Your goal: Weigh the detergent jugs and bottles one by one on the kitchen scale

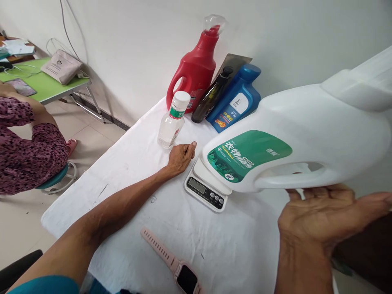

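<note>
A large white laundry detergent bottle (294, 122) with a green label stands on a small white kitchen scale (206, 192). It leans across the right of my view because of the wide lens; its top is cut off by the frame edge. My right hand (318, 216) is just below the bottle's handle, palm turned up, thumb stretched out. The fingertips pass out of sight behind the handle. On the cloth beside the scale rests my left hand (181, 158), fingers curled in. Close behind it is a clear plastic bottle (170, 126) with a white cap.
Against the wall stand a red jug (197, 67), a dark bottle (211, 98) and a blue bottle (237, 100). A pink smartwatch (186, 277) lies on the white cloth (128, 249). At left, a person (33, 143) sits by a green table (36, 85).
</note>
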`<action>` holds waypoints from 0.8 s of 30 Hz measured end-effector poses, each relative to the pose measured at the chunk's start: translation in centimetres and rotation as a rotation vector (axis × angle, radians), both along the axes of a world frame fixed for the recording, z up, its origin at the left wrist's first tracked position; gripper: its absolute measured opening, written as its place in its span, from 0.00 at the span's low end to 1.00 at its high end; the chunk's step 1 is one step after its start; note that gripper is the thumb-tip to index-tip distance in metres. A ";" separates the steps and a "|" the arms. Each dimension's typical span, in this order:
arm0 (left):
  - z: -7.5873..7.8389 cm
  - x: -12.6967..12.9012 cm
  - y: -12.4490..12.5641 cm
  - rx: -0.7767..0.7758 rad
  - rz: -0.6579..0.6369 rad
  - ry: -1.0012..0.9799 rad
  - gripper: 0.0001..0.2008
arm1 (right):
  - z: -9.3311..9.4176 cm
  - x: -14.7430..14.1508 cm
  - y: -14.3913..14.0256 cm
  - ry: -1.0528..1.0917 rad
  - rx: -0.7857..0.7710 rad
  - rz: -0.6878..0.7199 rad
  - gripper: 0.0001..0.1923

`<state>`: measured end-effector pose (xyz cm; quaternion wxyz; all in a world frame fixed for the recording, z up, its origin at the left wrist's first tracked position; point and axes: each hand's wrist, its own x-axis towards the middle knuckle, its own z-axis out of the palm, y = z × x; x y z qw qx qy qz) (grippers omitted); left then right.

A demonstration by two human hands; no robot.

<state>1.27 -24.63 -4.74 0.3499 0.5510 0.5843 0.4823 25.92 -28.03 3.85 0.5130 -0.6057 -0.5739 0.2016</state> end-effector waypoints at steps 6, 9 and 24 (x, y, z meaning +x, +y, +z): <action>0.1 -0.1 0.0 -0.001 -0.003 0.016 0.31 | -7.9 0.9 -0.1 0.427 -0.073 -0.393 0.28; 0.0 -0.1 0.1 0.011 -0.012 -0.005 0.31 | -9.7 0.2 -0.5 0.409 -0.030 -0.398 0.25; -0.2 -0.1 0.2 0.004 -0.008 -0.007 0.30 | -10.7 0.7 -0.5 0.399 0.035 -0.336 0.28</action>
